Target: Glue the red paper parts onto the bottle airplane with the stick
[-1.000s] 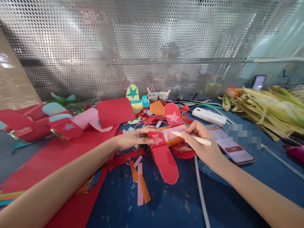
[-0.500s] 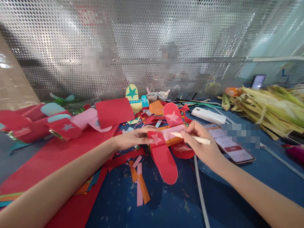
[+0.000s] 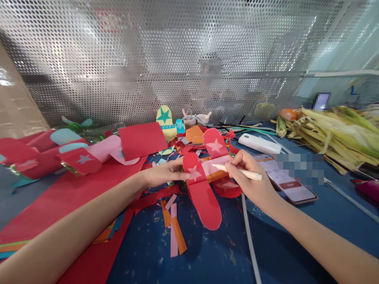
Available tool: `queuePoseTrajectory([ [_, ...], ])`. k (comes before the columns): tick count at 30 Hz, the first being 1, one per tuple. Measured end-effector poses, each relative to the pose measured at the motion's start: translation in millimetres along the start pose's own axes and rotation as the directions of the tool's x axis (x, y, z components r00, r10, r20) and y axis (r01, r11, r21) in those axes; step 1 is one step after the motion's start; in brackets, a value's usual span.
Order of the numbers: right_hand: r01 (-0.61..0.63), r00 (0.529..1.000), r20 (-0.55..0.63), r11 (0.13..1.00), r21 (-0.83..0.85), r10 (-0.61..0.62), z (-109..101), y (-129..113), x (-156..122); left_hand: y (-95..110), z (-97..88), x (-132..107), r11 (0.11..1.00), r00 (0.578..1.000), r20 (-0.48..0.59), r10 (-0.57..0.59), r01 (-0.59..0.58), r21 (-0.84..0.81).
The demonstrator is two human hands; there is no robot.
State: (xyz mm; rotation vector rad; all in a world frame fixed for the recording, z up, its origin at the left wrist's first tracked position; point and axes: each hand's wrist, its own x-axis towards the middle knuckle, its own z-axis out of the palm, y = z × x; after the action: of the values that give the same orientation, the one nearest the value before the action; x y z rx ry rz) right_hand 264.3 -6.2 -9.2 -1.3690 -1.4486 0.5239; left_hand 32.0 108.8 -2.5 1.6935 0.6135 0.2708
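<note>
1. Two hands flank the red paper craft [image 3: 204,199] on the blue table [image 3: 213,254].
2. The left hand [image 3: 162,174] pinches its starred flap [image 3: 193,170]; the right hand [image 3: 251,179] clamps a cream stick [image 3: 238,171], tip on its pink strip [image 3: 213,165].
3. That flap stands higher than before.

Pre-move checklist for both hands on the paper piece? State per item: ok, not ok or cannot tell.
1. Left hand pinches the red paper craft at its left edge: ok.
2. Right hand holds the cream stick in a pen grip: ok.
3. Stick tip sits over the pink strip on the craft: ok. Whether it touches the strip: cannot tell.
4. Right hand is clear of the phone: not ok. The phone lies right beside the hand, and the hand partly hides it.
5. No loose paper scraps around the craft: not ok. Orange and pink strips lie on the blue table beside its lower end.
</note>
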Motion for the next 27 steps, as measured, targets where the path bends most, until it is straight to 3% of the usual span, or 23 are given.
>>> queuePoseTrajectory([
  [27,-0.006,0.999,0.035,1.0,0.029,0.005,0.3,0.4,0.5,0.8,-1.3,-0.6,1.0,1.0,0.005,-0.011,0.011,0.008],
])
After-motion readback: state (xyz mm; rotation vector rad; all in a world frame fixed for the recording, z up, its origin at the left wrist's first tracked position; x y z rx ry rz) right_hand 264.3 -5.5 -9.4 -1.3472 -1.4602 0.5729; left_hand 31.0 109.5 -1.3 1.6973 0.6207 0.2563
